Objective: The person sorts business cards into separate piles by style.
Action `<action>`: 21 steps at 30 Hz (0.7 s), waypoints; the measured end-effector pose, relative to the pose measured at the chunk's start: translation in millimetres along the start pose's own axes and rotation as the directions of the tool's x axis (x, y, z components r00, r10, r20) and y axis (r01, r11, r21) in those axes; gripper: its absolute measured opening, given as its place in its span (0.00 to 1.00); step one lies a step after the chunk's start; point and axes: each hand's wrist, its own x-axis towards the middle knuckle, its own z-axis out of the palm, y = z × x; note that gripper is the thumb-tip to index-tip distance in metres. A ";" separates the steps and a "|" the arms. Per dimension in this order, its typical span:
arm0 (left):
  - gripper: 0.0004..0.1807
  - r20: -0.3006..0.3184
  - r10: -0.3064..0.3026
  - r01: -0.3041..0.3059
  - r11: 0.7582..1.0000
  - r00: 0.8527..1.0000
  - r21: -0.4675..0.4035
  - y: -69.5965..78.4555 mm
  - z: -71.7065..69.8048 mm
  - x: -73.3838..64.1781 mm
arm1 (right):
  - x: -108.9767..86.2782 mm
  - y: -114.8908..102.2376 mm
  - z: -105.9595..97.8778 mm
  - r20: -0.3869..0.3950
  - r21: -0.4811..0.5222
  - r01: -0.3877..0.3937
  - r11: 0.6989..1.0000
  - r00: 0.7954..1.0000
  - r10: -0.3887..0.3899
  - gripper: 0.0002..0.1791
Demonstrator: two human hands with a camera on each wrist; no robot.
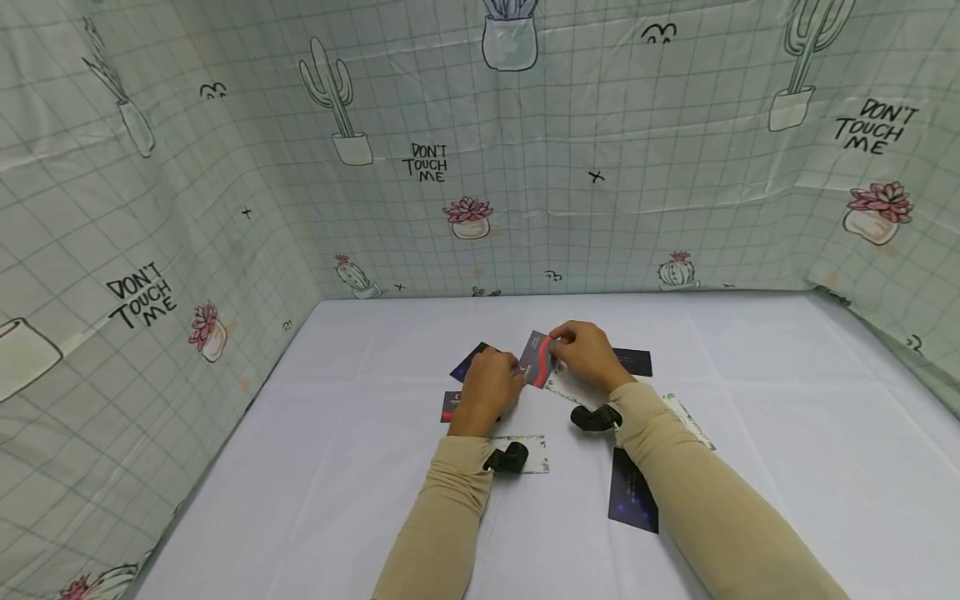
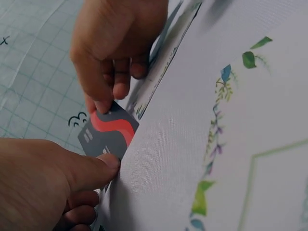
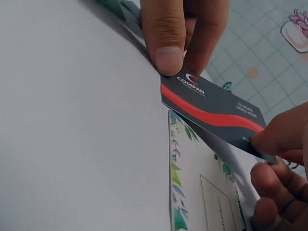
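Head view, from L to R: first we see a dark blue card (image 1: 468,362) and, a bit nearer to us, a small card w/ red stripe (image 1: 450,404), both partly hidden by the L hand (image 1: 489,385). This hand pinches one end of the grey card (image 1: 535,358), which is in the middle, tilted, and seems lifted from the table (image 1: 360,467). Nearer to us, a flowered card (image 1: 536,454) lies partly under the L wrist. A second flowered card (image 1: 572,387) is partly beneath the R hand (image 1: 588,354), which pinches the other end of the grey card; so neither hand is released. Further R come a blue card (image 1: 632,492) beside the R sleeve (image 1: 735,492), a black card (image 1: 636,362), and a third flowered card (image 1: 690,421).

Step now, we judge: handling the grey card w/ both hands, maybe to adjust its angle or pass it over. Next move prob. calls for one hand to let go first, w/o bending the grey card.

L wrist cam gives us a flowered border (image 2: 214,139) close up, but there the thumb covers much of the logo. R wrist cam lets us read "COMPAN", too small in head view. Only head view shows how the other cards lie around.
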 end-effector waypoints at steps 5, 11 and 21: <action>0.17 -0.012 0.015 -0.016 0.998 1.000 -0.059 -2.6 1.5 0.7 | -4.1 -2.5 -2.4 -0.019 0.033 0.006 0.999 1.000 -0.006 0.14; 0.14 -0.022 0.026 -0.029 0.986 0.999 -0.164 -5.9 1.6 2.1 | -8.2 -3.1 -4.1 -0.057 0.056 0.023 0.998 0.998 -0.020 0.13; 0.13 -0.016 0.046 -0.048 0.961 0.999 -0.272 -5.4 -3.5 -1.5 | -26.2 -4.6 -6.9 -0.083 0.203 0.015 0.979 0.997 0.002 0.13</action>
